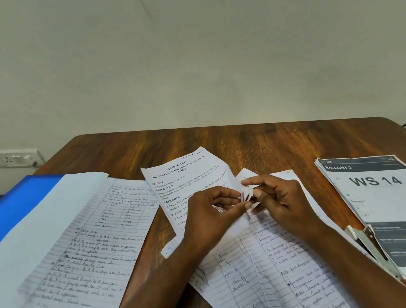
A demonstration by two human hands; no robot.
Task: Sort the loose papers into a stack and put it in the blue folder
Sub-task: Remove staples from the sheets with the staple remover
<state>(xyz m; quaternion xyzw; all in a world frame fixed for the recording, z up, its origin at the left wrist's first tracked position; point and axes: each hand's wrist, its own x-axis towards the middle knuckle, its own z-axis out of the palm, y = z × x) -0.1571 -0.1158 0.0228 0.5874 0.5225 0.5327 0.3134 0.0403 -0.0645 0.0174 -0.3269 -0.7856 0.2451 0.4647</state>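
Head view: left hand [211,216] and right hand [275,201] pinch one crumpled paper corner [246,196]; tugging could tear it.

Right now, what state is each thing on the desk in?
Blue folder: open, flat, handwritten sheets lying on it.
Printed task sheet: its crumpled right edge pinched by both hands.
Left hand: fingers pinching that edge.
Right hand: fingers pinching it too.
Handwritten lined sheets: loose, overlapping, unstacked.
WS 14 booklet: closed, flat.
Stapler: beside the booklet, untouched.
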